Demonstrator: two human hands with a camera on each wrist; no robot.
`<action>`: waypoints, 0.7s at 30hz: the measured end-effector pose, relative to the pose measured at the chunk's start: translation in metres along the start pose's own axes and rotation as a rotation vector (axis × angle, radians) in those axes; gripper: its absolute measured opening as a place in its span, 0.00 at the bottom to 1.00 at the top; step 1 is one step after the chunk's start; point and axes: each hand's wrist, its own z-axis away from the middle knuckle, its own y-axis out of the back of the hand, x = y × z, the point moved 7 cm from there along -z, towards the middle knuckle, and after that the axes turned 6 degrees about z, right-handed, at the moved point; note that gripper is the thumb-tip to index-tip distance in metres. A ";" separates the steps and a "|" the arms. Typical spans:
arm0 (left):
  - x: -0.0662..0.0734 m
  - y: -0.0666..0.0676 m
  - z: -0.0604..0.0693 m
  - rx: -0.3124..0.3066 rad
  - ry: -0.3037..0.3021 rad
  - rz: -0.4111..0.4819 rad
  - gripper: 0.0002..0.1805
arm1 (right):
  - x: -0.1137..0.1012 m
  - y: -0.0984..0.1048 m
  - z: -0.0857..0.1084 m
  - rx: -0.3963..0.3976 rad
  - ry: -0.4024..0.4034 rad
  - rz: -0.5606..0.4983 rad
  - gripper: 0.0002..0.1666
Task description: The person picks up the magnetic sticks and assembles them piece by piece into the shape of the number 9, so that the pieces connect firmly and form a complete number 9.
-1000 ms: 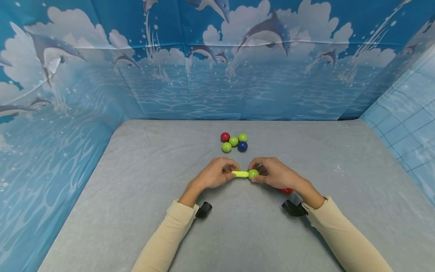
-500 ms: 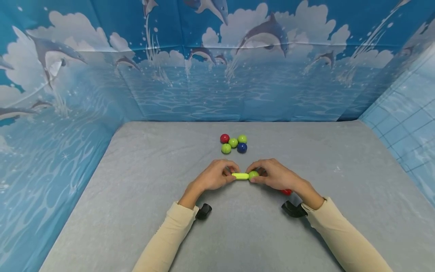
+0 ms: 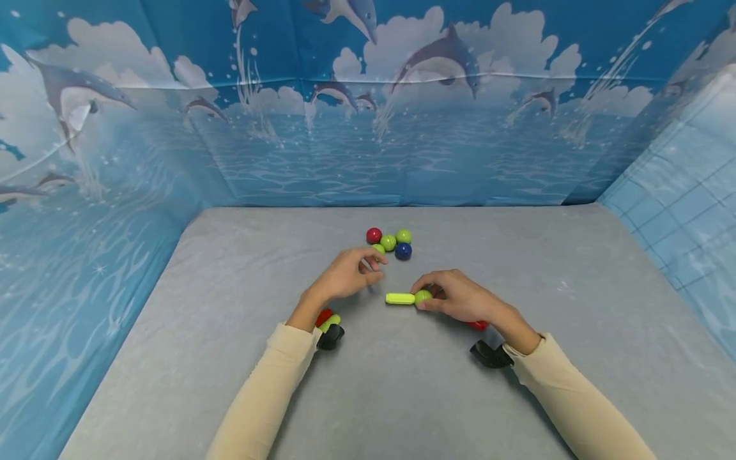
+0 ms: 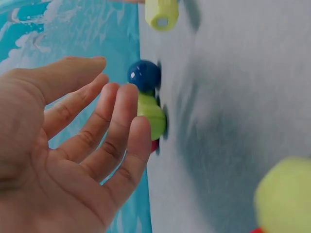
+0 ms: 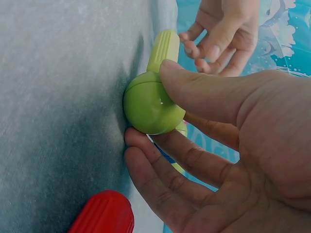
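Observation:
The right hand [image 3: 462, 297] pinches a green ball [image 3: 423, 297] whose left side meets a yellow-green stick [image 3: 399, 298]. In the right wrist view the thumb lies against the ball [image 5: 151, 104] and the stick [image 5: 164, 48] extends beyond it. With nothing in its relaxed fingers, the left hand [image 3: 346, 275] is up and left of the stick, near the ball cluster. The left wrist view shows the left palm [image 4: 73, 145] with fingers spread, and the stick's end [image 4: 162, 17] with a small square on it.
A red ball [image 3: 374, 236], a blue ball [image 3: 403, 251] and several green balls [image 3: 404, 237] cluster at the back. Red and yellow-green pieces [image 3: 330, 322] lie beside the left wrist. A red piece [image 3: 478, 325] shows under the right wrist.
The left hand has let go of the stick and moved up and left, partly covering a green ball and uncovering pieces by its wrist. The right hand keeps its hold on the ball.

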 end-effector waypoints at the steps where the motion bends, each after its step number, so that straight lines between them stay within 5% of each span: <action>1: -0.001 0.003 -0.002 -0.001 0.008 0.005 0.15 | 0.000 0.000 0.000 -0.001 0.001 0.002 0.13; 11: -0.025 0.020 -0.025 -0.003 0.106 0.113 0.19 | -0.003 0.001 0.000 -0.003 0.020 0.012 0.12; 21: -0.042 0.021 -0.036 -0.001 0.196 0.242 0.22 | -0.001 -0.001 0.001 -0.007 0.017 -0.002 0.13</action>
